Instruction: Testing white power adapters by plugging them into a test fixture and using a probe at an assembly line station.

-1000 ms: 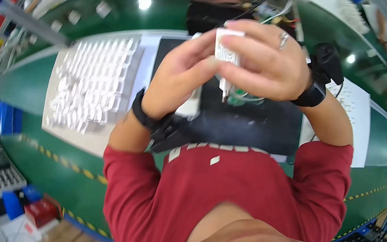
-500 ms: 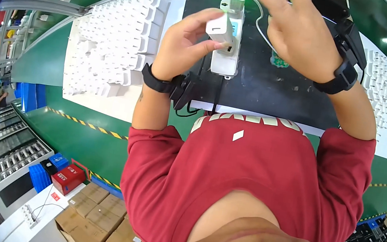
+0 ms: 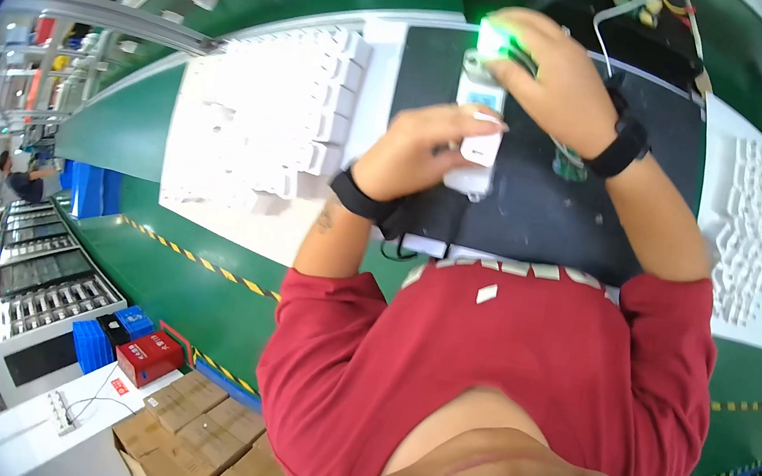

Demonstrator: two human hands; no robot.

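On the black mat (image 3: 552, 225) stands a long white power strip (image 3: 466, 180) with a small blue display. In my left hand (image 3: 420, 150), thumb and fingers close round a white charger (image 3: 481, 146), which is over the strip's near part; whether it is plugged in is hidden. My right hand (image 3: 563, 93) bends its fingers and thumb round a white block glowing green (image 3: 494, 39) at the strip's far end. Beneath the right wrist lies a small green circuit board (image 3: 570, 163) with a white cable.
Many white chargers (image 3: 260, 119) stand in rows on a white board at left. More small white pieces (image 3: 751, 232) cover a sheet at right. Wires and dark equipment (image 3: 625, 18) are beyond the mat. Cardboard boxes (image 3: 199, 443) sit at lower left.
My right hand has drawn back from beyond the glowing block and closed round it. The white charger in my left hand has tipped and lowered over the strip. The whole view has shifted.
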